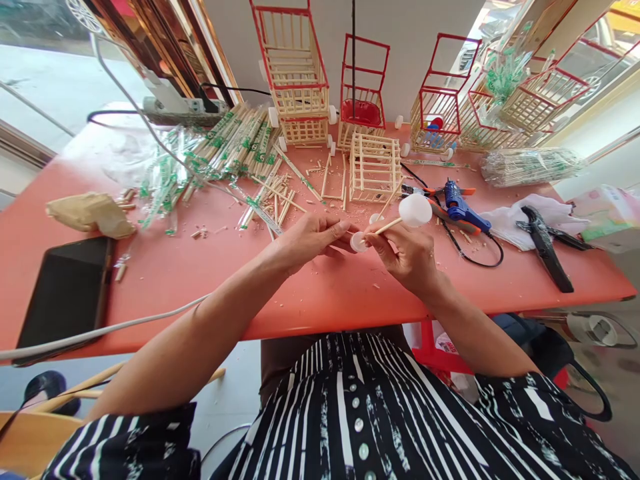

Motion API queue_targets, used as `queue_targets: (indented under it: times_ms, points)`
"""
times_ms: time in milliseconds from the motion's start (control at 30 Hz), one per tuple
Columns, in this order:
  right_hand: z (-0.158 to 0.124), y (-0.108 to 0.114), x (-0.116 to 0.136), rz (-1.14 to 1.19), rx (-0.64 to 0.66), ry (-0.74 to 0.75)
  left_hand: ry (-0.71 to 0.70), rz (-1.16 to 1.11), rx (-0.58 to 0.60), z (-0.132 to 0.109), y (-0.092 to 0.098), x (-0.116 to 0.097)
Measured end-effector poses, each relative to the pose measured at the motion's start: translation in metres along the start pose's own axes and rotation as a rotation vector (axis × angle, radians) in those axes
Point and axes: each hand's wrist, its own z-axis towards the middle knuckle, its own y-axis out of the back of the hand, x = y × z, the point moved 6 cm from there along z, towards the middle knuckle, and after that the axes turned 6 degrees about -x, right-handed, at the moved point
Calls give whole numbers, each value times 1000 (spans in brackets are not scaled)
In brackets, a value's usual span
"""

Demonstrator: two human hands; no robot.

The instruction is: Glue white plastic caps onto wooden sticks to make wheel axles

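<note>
A thin wooden stick with a round white disc at its upper right end is pinched in my right hand. A second, smaller-looking white disc is at the stick's lower left end, by the right fingertips. My left hand reaches in from the left, thumb and fingers closed at that disc's edge. Another pale disc lies on the table just behind the hands. Beyond them is a small slatted frame of wooden sticks.
Red-edged stick carts with white wheels line the back of the red table. Wrapped chopsticks and scraps lie left, near a phone. Right are a blue glue gun, its looping cord, and a black-handled tool.
</note>
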Motion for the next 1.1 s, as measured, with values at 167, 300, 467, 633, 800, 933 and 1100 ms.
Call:
queue_targets:
  times_ms: [167, 300, 467, 633, 800, 933, 1100]
  points:
    - [0, 0, 2, 2, 3, 4, -152, 108, -251, 2, 17, -13]
    - [-3, -3, 3, 12, 65, 13, -332, 140, -362, -4, 25, -27]
    - [-8, -12, 6, 175, 162, 37, -397, 116, -310, -10, 19, -36]
    - [-10, -15, 10, 185, 186, 64, -292, 9, -17, -2, 1, -19]
    - [-9, -16, 18, 137, 226, 134, -181, -202, 205, -4, -13, -9]
    - [-11, -21, 18, 161, 240, 162, -148, -286, 227, -8, -17, -13]
    - [-15, -27, 16, 167, 273, 170, -151, -425, 105, -6, -8, -19]
